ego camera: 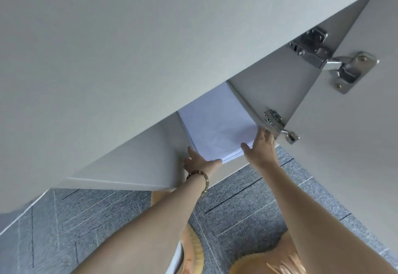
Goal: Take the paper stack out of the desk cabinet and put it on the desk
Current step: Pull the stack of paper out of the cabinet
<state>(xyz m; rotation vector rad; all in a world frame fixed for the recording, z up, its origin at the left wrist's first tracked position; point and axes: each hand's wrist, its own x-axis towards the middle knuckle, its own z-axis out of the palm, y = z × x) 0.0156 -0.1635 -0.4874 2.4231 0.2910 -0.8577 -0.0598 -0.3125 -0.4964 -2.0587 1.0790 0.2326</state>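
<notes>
A white paper stack (217,123) lies inside the open desk cabinet, its near end sticking out past the cabinet floor. My left hand (199,161) grips the stack's near left corner, thumb on top. On the near right corner my right hand (261,146) holds the stack with fingers over the top sheet. The desk top (129,47) overhangs the cabinet and hides the stack's far end.
The open cabinet door (355,133) stands at the right, held by two metal hinges (329,60). A closed cabinet front (133,161) is at the left. Grey carpet tiles (247,205) cover the floor below, where my knees and a shoe show.
</notes>
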